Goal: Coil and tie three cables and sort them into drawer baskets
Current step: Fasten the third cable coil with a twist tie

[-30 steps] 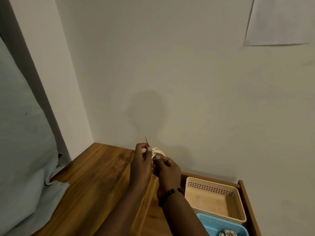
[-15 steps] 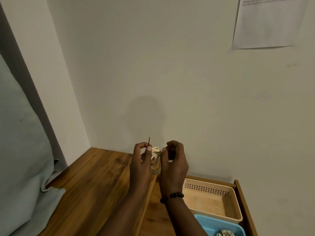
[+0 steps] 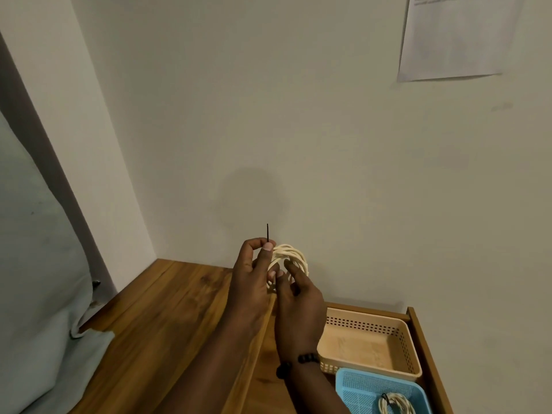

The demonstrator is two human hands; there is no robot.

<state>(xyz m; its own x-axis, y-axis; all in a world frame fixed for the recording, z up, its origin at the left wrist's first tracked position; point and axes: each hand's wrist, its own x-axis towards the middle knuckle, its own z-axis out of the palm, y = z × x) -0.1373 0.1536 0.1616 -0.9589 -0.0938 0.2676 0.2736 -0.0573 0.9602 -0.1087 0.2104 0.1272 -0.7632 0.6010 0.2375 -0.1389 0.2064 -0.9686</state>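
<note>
A coiled white cable (image 3: 291, 256) is held up in front of the wall, between both hands. My left hand (image 3: 254, 271) pinches a thin dark tie (image 3: 267, 233) whose end sticks straight up above its fingertips, and it steadies the coil's left side. My right hand (image 3: 298, 297) has its fingers curled through the coil from the right. Lower right, an open drawer holds a beige basket (image 3: 401, 339) with nothing in it and a blue basket (image 3: 355, 389) containing a coiled, tied white cable (image 3: 394, 404).
A wooden desk top (image 3: 167, 318) runs under my arms to the wall corner. Pale cloth (image 3: 38, 264) hangs over the desk's left edge. A sheet of paper (image 3: 457, 37) is stuck on the wall at upper right. The drawer's wooden side (image 3: 427, 351) borders the baskets.
My right hand has dropped from the coil's top and its fingers now reach through the coil. The left hand still pinches the upright tie. The camera has tilted slightly.
</note>
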